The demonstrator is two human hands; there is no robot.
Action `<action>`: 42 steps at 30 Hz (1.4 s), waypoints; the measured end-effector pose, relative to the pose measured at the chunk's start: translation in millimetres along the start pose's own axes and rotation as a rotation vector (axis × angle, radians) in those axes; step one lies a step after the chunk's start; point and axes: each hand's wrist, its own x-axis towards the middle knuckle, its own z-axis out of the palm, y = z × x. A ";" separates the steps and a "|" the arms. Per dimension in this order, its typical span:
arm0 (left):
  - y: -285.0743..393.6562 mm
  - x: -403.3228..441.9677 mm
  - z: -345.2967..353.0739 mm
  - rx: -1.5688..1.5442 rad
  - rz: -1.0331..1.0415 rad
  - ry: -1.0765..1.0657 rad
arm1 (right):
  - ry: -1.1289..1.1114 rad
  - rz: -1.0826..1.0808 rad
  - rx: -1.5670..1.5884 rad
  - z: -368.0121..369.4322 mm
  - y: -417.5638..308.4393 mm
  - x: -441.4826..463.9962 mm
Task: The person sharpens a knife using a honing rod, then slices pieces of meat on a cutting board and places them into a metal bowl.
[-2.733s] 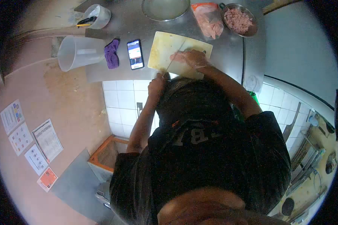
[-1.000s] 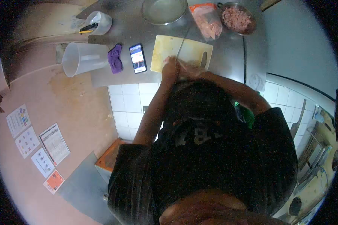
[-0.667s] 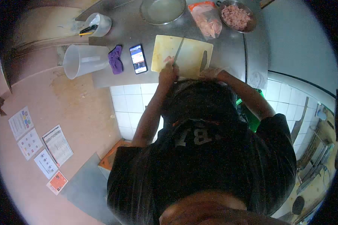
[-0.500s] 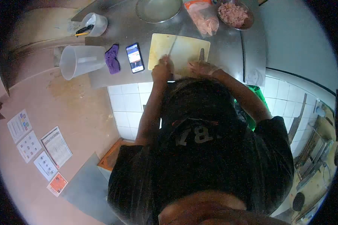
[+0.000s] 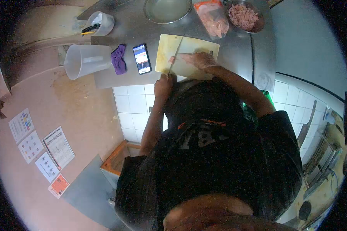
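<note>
My left hand (image 5: 164, 85) is closed round the handle of a long knife (image 5: 177, 48) at the near edge of a pale cutting board (image 5: 166, 44). The blade slants across the board, pointing away. A small piece of pink raw meat (image 5: 171, 59) lies against the blade's left side. In a clear glove, my right hand (image 5: 204, 61) is closed on a pale strip of raw meat (image 5: 186, 57), whose end reaches toward the blade. Just past that hand, a dark narrow object (image 5: 211, 52) shows on the board's right side, partly hidden.
Behind the board stand a metal bowl of chopped meat (image 5: 243, 17), a plastic bag of meat (image 5: 212, 21) and a round bowl (image 5: 167, 11). To the left lie a phone (image 5: 142, 57), a purple cloth (image 5: 118, 59) and a clear jug (image 5: 75, 63). A white tub (image 5: 104, 24) stands further back.
My left hand has drawn back toward the board's near edge with the knife. My right hand has moved forward on the board, and the meat strip now shows beside the blade.
</note>
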 end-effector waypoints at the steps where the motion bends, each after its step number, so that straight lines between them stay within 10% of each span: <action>1: 0.9 -3.7 -3.0 -0.013 0.054 -0.023 | 0.056 -0.069 0.083 10.0 6.8 2.5; 6: 16.2 -3.9 2.1 0.051 0.223 -0.058 | 0.002 0.210 0.213 34.3 16.6 21.0; 15: 71.6 58.4 14.7 -0.038 0.431 0.022 | 0.330 -0.406 0.042 74.2 60.5 -11.7; 21: 52.2 51.8 27.4 0.017 0.417 0.081 | -0.031 -0.082 -0.077 22.3 26.2 -29.8; 30: 35.8 41.3 19.2 -0.096 0.228 0.056 | -0.148 -0.563 0.162 23.0 40.5 -33.8; 42: 4.6 0.6 -3.6 0.014 0.243 -0.025 | -0.031 -0.071 0.205 41.9 37.7 35.6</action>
